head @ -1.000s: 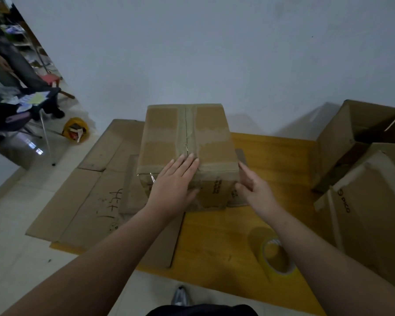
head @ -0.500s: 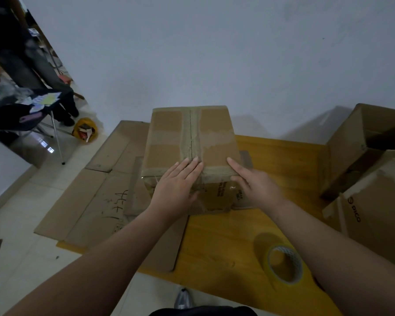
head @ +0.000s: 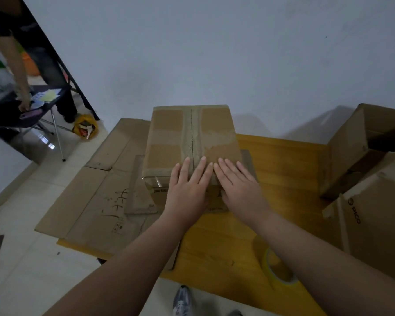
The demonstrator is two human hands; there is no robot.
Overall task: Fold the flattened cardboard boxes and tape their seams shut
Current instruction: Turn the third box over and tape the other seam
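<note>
- The folded box stands on the yellow table, toward its far middle. Its top flaps are closed, with tape along the centre seam.
- The left hand lies flat on the box's near top edge, fingers straight over the seam, gripping nothing.
- The right hand presses flat just beside it, fingers straight, likewise released.
- A yellow tape roll lies on the table's near right part.
- Flattened cardboard spreads over the table's left side.
- Open boxes sit at the table's right end.
</note>
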